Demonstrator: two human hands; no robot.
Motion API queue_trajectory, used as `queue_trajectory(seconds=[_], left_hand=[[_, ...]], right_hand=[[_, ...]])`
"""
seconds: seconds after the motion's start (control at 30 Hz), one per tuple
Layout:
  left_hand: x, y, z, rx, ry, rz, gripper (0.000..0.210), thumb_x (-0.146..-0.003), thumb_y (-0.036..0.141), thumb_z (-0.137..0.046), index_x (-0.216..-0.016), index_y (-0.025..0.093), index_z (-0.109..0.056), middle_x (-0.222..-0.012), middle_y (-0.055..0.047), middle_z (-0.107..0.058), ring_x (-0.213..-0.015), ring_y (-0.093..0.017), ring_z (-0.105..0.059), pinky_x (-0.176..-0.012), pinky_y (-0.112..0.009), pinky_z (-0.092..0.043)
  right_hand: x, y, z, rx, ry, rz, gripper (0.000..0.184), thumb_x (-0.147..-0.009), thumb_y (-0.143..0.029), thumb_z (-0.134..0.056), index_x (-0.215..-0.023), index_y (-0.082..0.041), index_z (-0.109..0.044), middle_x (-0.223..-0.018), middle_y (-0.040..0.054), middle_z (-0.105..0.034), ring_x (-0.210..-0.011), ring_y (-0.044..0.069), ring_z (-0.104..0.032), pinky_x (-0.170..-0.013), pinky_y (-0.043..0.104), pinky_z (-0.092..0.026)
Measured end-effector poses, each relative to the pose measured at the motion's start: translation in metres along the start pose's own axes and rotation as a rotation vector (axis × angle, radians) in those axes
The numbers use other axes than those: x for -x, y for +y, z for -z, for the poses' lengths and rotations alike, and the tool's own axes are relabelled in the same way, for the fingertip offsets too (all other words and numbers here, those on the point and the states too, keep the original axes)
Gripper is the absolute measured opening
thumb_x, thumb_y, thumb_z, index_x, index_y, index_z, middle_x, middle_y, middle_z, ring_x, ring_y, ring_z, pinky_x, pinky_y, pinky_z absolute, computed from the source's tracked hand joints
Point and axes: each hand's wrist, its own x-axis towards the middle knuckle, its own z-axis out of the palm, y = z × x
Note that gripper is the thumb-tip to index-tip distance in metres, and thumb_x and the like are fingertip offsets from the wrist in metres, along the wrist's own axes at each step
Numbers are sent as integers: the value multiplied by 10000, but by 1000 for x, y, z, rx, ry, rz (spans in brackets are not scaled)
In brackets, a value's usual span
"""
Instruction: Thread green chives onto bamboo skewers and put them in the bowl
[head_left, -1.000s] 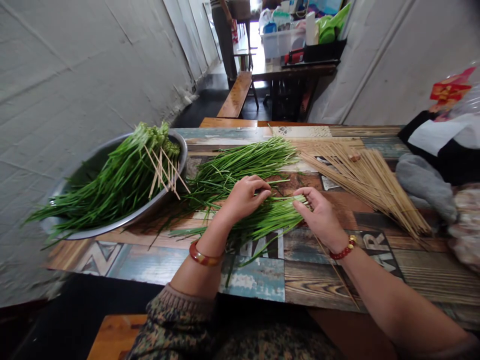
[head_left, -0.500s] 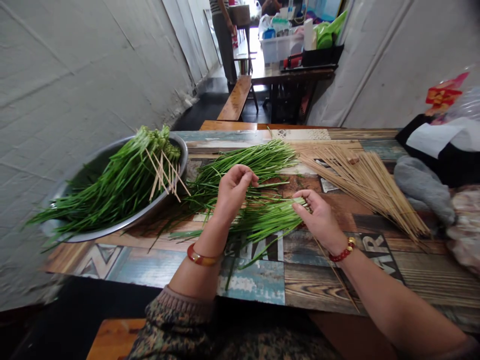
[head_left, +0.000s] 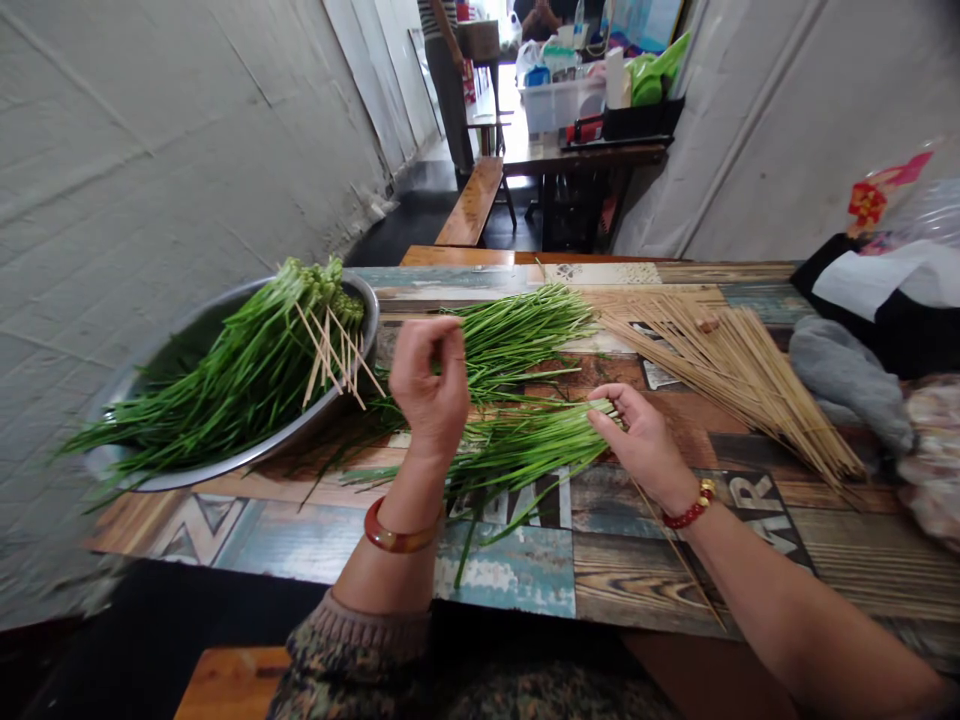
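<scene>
My right hand (head_left: 637, 440) is closed on the pale ends of a bunch of chives (head_left: 525, 440), whose green leaves fan out to the left on the table. A thin bamboo skewer (head_left: 682, 560) runs from beneath this hand toward the table's front edge. My left hand (head_left: 431, 385) is raised above the leaves with fingers curled in a pinch; whether anything is between the fingertips is not visible. Behind it lies a loose pile of chives (head_left: 525, 325). To the left, a metal basin (head_left: 300, 440) holds chives bundled on skewers (head_left: 334, 350).
A heap of bamboo skewers (head_left: 757, 370) lies at right on the wood-patterned table (head_left: 510, 570). Beside it are a grey cloth (head_left: 847, 375) and plastic bags (head_left: 934, 450). Farther back, a person (head_left: 446, 80) stands near a bench (head_left: 472, 205) and a plastic bin (head_left: 562, 105).
My left hand has moved left and slightly up, away from the bunch. My right hand keeps its hold on the chives in nearly the same place.
</scene>
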Motion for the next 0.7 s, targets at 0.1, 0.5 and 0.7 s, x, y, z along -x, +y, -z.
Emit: queue_trajectory(seconds=[0.1,0.5,0.7], left_hand=[[12,-4,-14,-23,-260,-29,117,-854,241,-559,-869,171,-652,-743,-8,-597,-645,-83,-521,-615,-211,-426],[36,-7,-42,326,-649,608,298,-736,266,-661,-988,121,-596,-708,-40,-705,-602,-124,-630,-627,-240,-505],[41,-4,-48,276,-723,573,404,-714,285,-698,-1060,105,-595,-764,-68,-735,-680,-160,-674,-664,-250,-509]], right_hand=[[0,2,-1,-9,-1,2,218,-812,-331,-577,-980,-191,-567,-888,38,-607,-774,163,-560,-704,284,-449],[1,-10,-1,-19,-4,16,230,-807,-284,-559,-1008,-176,-587,-904,52,-650,-757,165,-591,-677,287,-477],[0,-20,4,46,-55,96,375,-809,-233,-550,-1177,-180,-599,-1138,73,-671,-941,191,-635,-840,323,-492]])
